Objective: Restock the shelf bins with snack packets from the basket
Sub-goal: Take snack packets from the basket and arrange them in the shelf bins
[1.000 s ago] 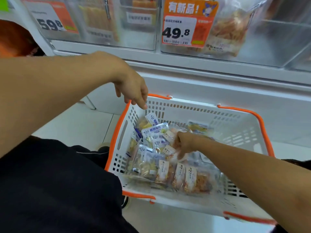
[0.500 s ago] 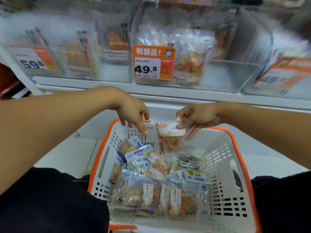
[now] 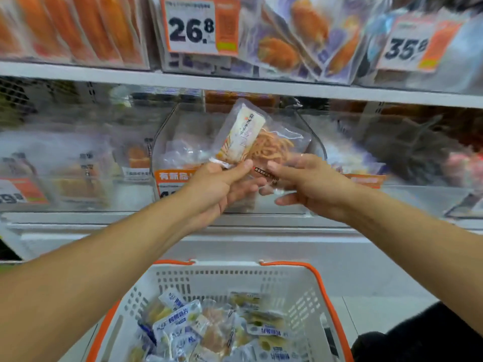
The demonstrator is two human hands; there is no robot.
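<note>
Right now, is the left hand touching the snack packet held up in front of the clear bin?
Touching. The head view shows the left hand pinching the snack packet at its lower left corner, thumb lying over the wrapper's edge.

both arms raised forward, left hand (image 3: 222,188) pinching, right hand (image 3: 311,186) fingers extended

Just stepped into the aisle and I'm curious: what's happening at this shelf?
A person is restocking. Their left hand pinches a clear snack packet of orange strips, held up in front of a clear shelf bin. The right hand is at the packet's lower edge, fingers mostly straight. Below, the white basket holds more packets.
</note>
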